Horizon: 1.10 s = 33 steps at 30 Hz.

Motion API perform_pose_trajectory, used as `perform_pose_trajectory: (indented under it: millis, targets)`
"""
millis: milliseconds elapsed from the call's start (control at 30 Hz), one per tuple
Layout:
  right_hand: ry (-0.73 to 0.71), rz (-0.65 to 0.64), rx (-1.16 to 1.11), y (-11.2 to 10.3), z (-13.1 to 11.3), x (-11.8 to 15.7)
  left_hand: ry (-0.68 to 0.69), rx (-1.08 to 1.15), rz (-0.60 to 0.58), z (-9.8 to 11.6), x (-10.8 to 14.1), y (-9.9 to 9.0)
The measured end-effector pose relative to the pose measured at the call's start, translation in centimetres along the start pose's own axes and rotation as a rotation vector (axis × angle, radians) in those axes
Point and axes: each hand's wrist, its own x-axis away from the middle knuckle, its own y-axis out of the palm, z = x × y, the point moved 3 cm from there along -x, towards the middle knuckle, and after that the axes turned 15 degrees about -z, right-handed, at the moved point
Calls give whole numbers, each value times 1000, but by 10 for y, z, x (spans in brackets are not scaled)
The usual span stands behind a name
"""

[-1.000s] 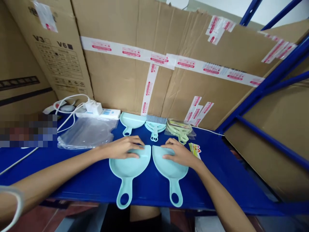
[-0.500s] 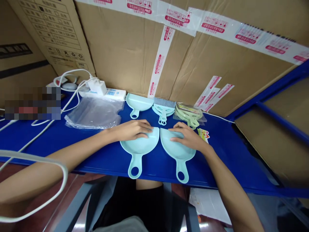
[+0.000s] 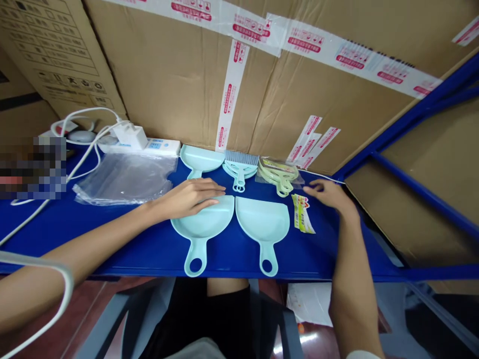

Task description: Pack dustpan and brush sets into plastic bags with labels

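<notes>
Two light-blue dustpans lie side by side near the table's front edge, handles toward me. My left hand (image 3: 198,195) rests over the upper part of the left dustpan (image 3: 209,224), fingers spread and holding nothing. The right dustpan (image 3: 264,219) lies untouched. My right hand (image 3: 326,193) hovers to the right of the green dustpan set (image 3: 279,174), its fingers bent and apart with nothing between them. Printed labels (image 3: 302,214) lie fanned between the right dustpan and that hand.
Along the cardboard wall (image 3: 179,75) stand another blue dustpan (image 3: 202,159), a blue brush set (image 3: 241,167) and a white power strip (image 3: 160,146) with cables. Clear plastic bags (image 3: 123,179) lie at left. A blue metal frame (image 3: 422,187) rises at right.
My right hand has left the right dustpan and moved right, beyond the labels, which now show more fully. My left hand stays at the left dustpan. The view has shifted to the right.
</notes>
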Motion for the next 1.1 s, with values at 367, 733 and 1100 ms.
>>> perform_pose_trajectory:
  millis: [367, 733, 1100]
  targets:
    - [27, -271, 131, 31, 3, -15, 4, -13, 29, 8, -1, 0]
    - [16, -207, 122, 32, 0, -12, 16, -30, 73, 11, -1, -1]
    - [-68, -215, 57, 26, 5, -16, 7, -17, 72, 10, 0, -1]
